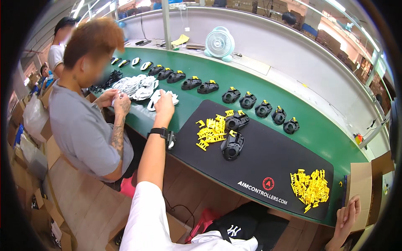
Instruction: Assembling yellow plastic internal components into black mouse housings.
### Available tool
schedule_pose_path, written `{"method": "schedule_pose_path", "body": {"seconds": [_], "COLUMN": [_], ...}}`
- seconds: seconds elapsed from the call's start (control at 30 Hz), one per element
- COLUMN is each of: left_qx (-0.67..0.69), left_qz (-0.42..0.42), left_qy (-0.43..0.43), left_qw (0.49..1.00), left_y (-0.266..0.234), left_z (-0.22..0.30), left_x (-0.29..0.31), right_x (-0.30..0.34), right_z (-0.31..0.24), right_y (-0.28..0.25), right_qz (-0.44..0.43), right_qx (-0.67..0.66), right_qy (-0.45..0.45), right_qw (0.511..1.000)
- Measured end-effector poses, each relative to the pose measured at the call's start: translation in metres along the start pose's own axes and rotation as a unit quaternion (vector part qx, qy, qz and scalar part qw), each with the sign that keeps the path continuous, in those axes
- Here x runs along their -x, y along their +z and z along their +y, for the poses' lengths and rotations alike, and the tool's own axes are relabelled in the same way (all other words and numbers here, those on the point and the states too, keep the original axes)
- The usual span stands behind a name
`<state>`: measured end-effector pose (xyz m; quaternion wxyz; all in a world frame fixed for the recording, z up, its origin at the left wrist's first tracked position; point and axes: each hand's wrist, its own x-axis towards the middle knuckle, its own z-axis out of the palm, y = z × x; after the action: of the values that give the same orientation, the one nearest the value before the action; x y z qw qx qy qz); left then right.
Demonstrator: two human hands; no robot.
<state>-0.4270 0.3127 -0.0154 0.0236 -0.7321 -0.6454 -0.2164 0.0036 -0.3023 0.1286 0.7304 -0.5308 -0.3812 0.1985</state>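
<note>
My left hand (164,107) reaches across to the left, its fingers closed on a white plastic part among a few loop-shaped white parts (172,98). The fingertips are partly hidden by the hand itself. Low at the right edge, beside an open cardboard box (361,190), is my right hand (348,215); its fingers are curled together and nothing shows in them. On the black mat (259,152) between the hands lie two rounded black plastic shells (233,146) next to a heap of yellow plastic clips (211,131). Another yellow clip heap (310,188) lies near my right hand.
More black shells with yellow clips (248,100) stand in a curved row along the green table (322,125). A co-worker (86,104) on the left handles parts beside a large white pile (136,86). A pale blue fan (220,42) stands on the ledge behind.
</note>
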Motion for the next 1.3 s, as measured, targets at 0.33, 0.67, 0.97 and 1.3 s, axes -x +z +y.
{"method": "schedule_pose_path", "body": {"seconds": [0.33,0.67,0.97,1.3], "left_qx": [-0.029,0.314,0.673,0.667], "left_qz": [-0.053,0.226,-0.256,-0.407], "left_qy": [0.017,0.043,0.098,0.165], "left_qw": [0.998,0.921,0.687,0.602], "left_y": [-0.007,-0.076,-0.135,-0.082], "left_z": [0.004,0.045,0.245,0.324], "left_x": [-0.025,0.011,0.129,0.151], "right_x": [-0.039,-0.091,-0.158,-0.162], "right_z": [0.03,0.039,0.057,0.086], "right_y": [0.044,0.11,0.234,0.129], "right_qz": [-0.091,-0.128,-0.239,-0.136], "right_qx": [0.036,0.088,0.223,0.107], "right_qy": [0.082,0.077,-0.128,0.047], "right_qw": [0.992,0.985,0.936,0.984]}}
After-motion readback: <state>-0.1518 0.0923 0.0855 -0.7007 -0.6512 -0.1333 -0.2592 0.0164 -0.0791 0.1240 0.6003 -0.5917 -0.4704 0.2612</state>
